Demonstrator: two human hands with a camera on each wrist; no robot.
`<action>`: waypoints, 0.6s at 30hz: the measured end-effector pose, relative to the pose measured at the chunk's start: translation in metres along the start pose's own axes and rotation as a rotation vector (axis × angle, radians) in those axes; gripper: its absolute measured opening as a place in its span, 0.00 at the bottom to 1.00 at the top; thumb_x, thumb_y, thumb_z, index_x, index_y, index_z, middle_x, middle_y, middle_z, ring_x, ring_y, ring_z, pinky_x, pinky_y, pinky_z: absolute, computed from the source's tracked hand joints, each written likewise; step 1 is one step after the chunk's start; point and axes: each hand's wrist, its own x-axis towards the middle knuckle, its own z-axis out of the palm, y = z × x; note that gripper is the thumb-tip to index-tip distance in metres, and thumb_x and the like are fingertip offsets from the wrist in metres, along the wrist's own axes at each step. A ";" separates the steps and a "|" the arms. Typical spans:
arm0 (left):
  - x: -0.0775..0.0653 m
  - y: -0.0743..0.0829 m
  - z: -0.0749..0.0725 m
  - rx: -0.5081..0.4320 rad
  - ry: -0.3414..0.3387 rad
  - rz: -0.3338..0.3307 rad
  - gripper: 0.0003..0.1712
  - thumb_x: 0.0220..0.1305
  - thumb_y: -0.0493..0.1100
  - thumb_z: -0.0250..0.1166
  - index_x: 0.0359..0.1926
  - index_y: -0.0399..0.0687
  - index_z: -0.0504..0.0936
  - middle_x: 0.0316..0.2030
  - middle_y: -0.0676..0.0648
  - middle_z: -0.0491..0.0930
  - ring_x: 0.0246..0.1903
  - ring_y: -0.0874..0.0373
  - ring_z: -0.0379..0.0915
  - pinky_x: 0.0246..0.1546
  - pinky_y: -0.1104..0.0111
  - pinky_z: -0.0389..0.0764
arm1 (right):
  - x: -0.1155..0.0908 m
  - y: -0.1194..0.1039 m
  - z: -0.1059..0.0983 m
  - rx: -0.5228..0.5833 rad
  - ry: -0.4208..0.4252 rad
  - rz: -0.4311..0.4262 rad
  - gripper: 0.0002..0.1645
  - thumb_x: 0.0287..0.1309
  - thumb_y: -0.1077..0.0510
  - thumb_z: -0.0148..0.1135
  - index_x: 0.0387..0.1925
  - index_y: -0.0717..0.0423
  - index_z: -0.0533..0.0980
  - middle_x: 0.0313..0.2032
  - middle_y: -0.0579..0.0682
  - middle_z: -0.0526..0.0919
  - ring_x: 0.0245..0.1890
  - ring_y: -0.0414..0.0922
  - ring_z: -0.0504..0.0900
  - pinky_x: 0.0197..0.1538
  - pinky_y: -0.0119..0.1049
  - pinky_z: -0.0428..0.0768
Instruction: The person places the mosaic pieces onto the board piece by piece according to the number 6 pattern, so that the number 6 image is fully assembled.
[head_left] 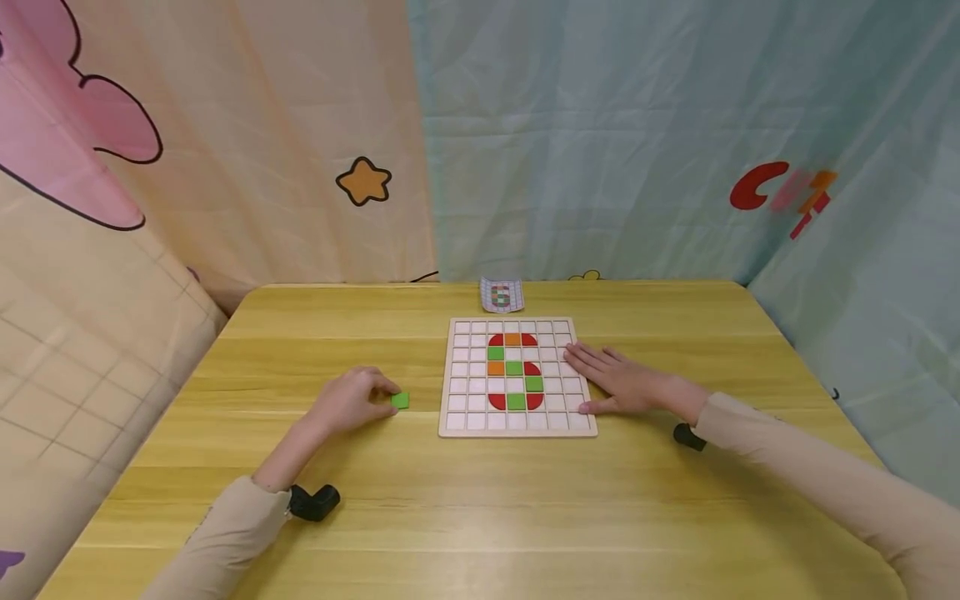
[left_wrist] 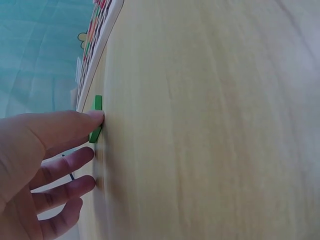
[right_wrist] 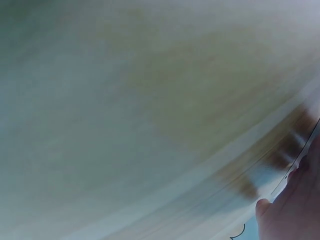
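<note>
My left hand (head_left: 354,402) pinches a small green square tile (head_left: 401,401) between thumb and index finger, left of the board. Seen from the left wrist, the thumb overlaps the middle of the green tile (left_wrist: 97,102), which is low at the table surface. A white gridded board (head_left: 468,421) with a wooden rim lies flat at the table's middle. Green and orange squares and rounded red pieces form an S-like shape on it. My right hand (head_left: 621,383) rests with extended fingers over the board's right edge.
Behind the board, near the far table edge, a small card (head_left: 502,295) shows a similar coloured S pattern. The wooden table (head_left: 480,517) extends around the board, with printed curtains (head_left: 600,167) behind and at the sides. A black device (head_left: 315,502) is at the left wrist.
</note>
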 end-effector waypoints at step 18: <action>0.016 0.020 -0.001 0.013 0.050 -0.009 0.15 0.53 0.49 0.72 0.42 0.51 0.88 0.39 0.51 0.86 0.36 0.59 0.79 0.31 0.68 0.77 | 0.002 0.004 0.002 -0.011 -0.024 0.015 0.56 0.62 0.28 0.46 0.76 0.57 0.39 0.76 0.56 0.37 0.76 0.56 0.38 0.72 0.60 0.45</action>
